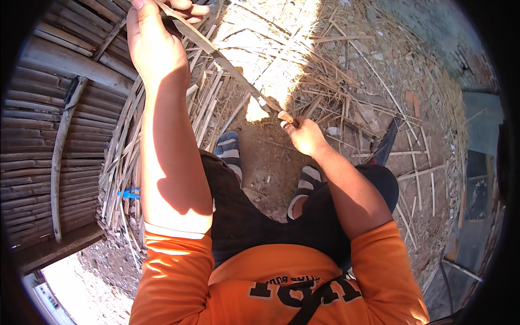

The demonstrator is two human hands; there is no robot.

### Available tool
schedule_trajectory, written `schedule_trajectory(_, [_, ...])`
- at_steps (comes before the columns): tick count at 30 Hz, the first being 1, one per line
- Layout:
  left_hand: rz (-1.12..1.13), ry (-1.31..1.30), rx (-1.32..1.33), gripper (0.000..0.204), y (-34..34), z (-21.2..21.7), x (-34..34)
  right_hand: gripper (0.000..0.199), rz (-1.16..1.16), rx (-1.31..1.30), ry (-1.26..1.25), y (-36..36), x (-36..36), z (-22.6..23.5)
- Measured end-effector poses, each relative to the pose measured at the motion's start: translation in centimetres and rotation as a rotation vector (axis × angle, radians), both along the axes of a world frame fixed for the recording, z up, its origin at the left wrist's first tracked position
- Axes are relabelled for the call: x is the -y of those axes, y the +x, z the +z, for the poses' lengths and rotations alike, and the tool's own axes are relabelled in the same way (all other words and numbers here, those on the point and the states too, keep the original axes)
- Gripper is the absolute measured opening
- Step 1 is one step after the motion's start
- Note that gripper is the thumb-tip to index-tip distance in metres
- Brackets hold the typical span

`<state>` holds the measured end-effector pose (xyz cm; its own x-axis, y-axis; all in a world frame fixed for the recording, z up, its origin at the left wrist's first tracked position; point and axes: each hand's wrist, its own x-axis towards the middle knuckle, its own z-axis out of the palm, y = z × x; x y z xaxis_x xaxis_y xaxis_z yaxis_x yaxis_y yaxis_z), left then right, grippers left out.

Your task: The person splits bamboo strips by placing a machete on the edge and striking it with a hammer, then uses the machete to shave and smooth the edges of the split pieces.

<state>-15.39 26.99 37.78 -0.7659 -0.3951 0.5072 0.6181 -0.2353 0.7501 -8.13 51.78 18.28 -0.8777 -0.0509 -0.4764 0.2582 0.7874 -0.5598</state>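
Note:
A long, narrow brown strip (230, 69) slants between my two hands, from the upper left down toward the middle. It looks like split bamboo, though I cannot tell whether part of it is a blade. My left hand (154, 46) is raised at the top left, fingers and thumb closed about the strip's far end; a dark patch shows beneath the palm. Lower and nearer, my right hand (309, 136) is closed on a short, thicker wooden end (285, 116), pale tan and handle-like. Whether this end is one piece with the strip is unclear.
Loose bamboo strips (336, 73) litter the dirt floor ahead, with more bundled along the left. A slatted bamboo panel (32, 146) stands at the left. My feet in striped socks (228, 149) are below my hands. Blue cord (130, 193) lies by the left strips; a wall (444, 38) rises far right.

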Motion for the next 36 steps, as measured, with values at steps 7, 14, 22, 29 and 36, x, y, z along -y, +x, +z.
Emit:
schedule_trajectory(7, [0.159, 0.006, -0.146, 0.039, 1.5, 1.7, -1.0, 0.043, -0.009, -0.128, -0.281, 1.1, 2.0, 2.5])
schedule_trajectory(14, [0.226, 0.103, -0.022, 0.040, 1.0, 0.0, 1.2, 0.054, 0.145, 0.030, 0.091, 0.3, 0.3, -2.7])
schedule_trajectory(22, [0.324, 0.083, -0.122, 0.038, 1.4, 0.3, 0.4, 0.053, -0.007, -0.130, -0.111, -0.8, 1.0, 0.6])
schedule_trajectory(29, [0.302, 0.005, -0.082, 0.042, 0.3, -1.1, -0.7, 0.057, 0.046, -0.043, 0.040, 0.1, 0.1, -7.6])
schedule_trajectory(36, [0.292, -0.080, -0.073, 0.041, 0.0, -1.1, -0.7, 0.057, -0.007, -0.118, -0.120, -1.5, 2.2, 0.0])
